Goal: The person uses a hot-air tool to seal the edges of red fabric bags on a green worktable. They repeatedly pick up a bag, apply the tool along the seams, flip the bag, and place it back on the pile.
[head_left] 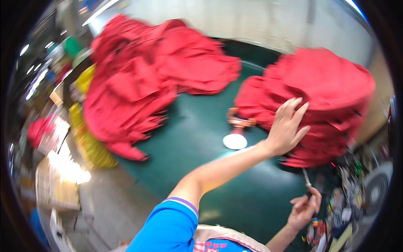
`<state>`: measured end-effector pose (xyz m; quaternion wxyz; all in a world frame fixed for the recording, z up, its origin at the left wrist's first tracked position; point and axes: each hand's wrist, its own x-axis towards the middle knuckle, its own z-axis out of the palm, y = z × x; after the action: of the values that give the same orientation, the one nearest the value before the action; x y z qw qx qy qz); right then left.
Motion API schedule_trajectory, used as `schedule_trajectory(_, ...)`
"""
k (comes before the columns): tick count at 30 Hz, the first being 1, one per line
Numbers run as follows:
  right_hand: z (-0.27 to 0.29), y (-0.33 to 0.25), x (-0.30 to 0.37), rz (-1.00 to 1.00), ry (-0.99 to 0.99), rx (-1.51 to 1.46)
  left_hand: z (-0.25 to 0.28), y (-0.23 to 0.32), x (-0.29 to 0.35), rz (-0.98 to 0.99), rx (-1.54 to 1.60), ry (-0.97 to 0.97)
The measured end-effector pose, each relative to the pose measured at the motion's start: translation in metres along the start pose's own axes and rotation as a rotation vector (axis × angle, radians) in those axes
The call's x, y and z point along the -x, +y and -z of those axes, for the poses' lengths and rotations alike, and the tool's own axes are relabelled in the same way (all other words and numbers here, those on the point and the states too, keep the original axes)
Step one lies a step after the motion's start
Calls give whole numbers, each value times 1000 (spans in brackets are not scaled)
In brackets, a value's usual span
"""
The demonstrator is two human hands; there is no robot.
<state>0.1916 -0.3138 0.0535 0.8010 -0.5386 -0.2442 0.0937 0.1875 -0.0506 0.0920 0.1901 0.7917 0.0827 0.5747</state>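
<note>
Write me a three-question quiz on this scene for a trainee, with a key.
1. True or false: the right hand holds a slim tool.
2. The left hand is nearest which of these? A) the yellow bundle; B) the right-hand red heap; C) the left-hand red heap.
3. How many large red heaps lie on the green tabletop?

Key: 1. True. 2. B. 3. Two, the left-hand red heap and the right-hand one.
</note>
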Motion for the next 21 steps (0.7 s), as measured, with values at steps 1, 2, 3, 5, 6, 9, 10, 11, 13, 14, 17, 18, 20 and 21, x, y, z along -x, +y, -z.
schedule_trajectory(1,-5,6,-1,-7,-21,-16,51,-13,27,45,-31,51)
schedule_trajectory(2,-12,15,-1,-18,-82,-21,100,-41,64,93,-128,207)
schedule_trajectory(3,-20,21,-3,-18,-130,-25,173,-47,93,131,-489,229)
schedule_trajectory(5,-38,29,-2,-26,-179,1,282,-95,155,312,-324,682)
schedule_trajectory(6,-41,26,-1,-40,-189,11,342,-95,174,410,-510,807)
schedule_trajectory(9,-72,36,0,-80,-278,-22,502,-160,278,864,-926,1081)
schedule_trajectory(10,-84,36,3,-122,-286,-13,542,-183,294,882,-506,1247)
schedule_trajectory(11,-94,35,8,-149,-271,10,568,-203,290,1153,-120,1288)
schedule_trajectory(13,-97,33,14,-124,-355,37,573,-238,274,1199,62,1383)
schedule_trajectory(14,-102,33,15,-122,-394,1,598,-246,272,1187,0,1416)
schedule_trajectory(17,-119,35,25,-86,-392,1,602,-253,249,1072,-366,1366)
schedule_trajectory(18,-130,33,31,-41,-353,75,554,-232,209,861,-344,1262)
schedule_trajectory(20,-162,32,37,-55,-492,68,563,-170,183,458,-275,1223)
schedule_trajectory(21,-174,33,39,-74,-596,58,553,-146,167,384,-235,1132)
